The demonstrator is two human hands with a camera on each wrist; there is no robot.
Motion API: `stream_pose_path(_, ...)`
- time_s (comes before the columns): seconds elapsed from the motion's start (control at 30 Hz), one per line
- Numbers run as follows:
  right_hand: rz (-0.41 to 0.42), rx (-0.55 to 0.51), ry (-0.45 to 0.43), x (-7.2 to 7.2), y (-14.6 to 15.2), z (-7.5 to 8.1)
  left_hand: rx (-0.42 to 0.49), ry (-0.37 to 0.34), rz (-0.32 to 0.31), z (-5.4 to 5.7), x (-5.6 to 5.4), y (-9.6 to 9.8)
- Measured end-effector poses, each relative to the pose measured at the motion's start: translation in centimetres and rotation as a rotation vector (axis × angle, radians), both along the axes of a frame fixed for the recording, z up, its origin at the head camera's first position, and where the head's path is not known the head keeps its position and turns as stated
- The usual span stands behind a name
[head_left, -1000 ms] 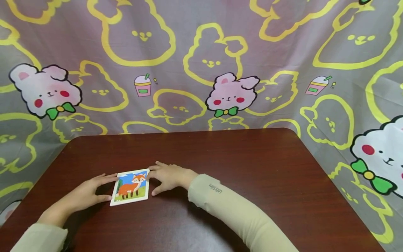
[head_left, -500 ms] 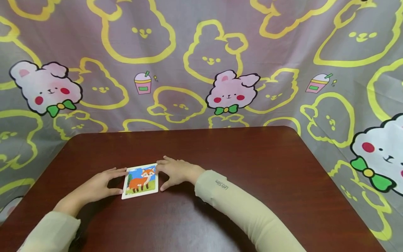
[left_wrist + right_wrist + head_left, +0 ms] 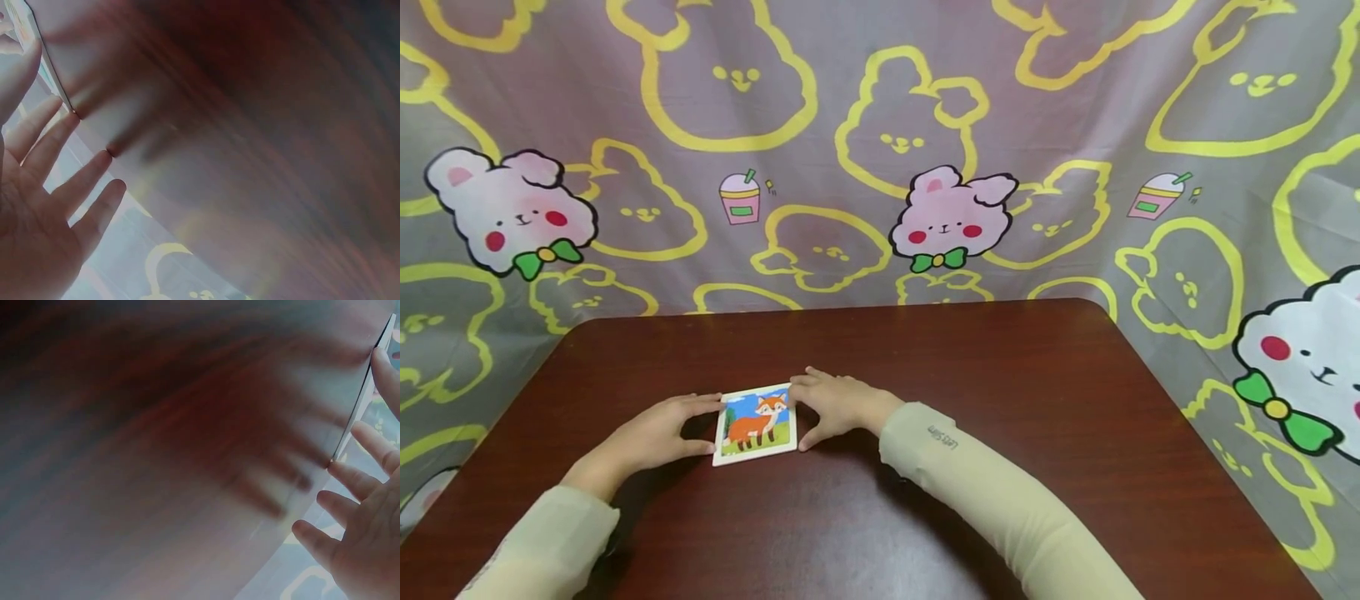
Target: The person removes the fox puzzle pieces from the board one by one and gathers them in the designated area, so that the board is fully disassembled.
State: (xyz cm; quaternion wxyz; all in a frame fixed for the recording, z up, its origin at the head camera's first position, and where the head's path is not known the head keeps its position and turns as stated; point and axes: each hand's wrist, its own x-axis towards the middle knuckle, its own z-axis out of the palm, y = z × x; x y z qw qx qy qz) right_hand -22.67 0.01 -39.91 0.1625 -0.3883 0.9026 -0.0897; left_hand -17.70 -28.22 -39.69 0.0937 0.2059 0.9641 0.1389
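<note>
A flat square board [image 3: 756, 422] with a white border and a picture of an orange fox lies on the dark red-brown table, left of the middle in the head view. My left hand [image 3: 647, 433] touches its left edge, fingers at the far corner and thumb at the near one. On the opposite edge, my right hand [image 3: 844, 406] touches with its fingertips and thumb. In the left wrist view the fingers [image 3: 94, 175] are spread and fairly straight, beside the board's thin edge [image 3: 55, 75]. Spread fingers [image 3: 315, 542] also show in the right wrist view, along another edge [image 3: 355, 409].
The table [image 3: 970, 392] has rounded far corners. A grey curtain [image 3: 842, 100] with yellow outlines, white bunny faces and drink cups hangs behind it and along both sides. Light sleeves [image 3: 992, 492] cover the forearms.
The fox board has slid to the right and a little away across the table, with both hands moving along at its sides. The head view has tilted slightly.
</note>
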Motion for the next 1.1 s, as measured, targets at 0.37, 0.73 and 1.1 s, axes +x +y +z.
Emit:
stream_pose_path(0.37, -0.012, 0.005, 0.018, -0.2, 1.6, -0.4, -0.023, 0.030, -0.010, 0.1, -0.4, 1.9)
stream_pose_path(0.73, -0.029, 0.002, 0.020, -0.6, 3.6, -0.3, -0.033, 0.046, -0.054, 0.3, -1.5, 3.7)
stream_pose_path(1.1, -0.068, 0.002, 0.006, -0.8, 5.8, -0.3, -0.033, 0.049, -0.089, 0.4, -2.4, 5.7)
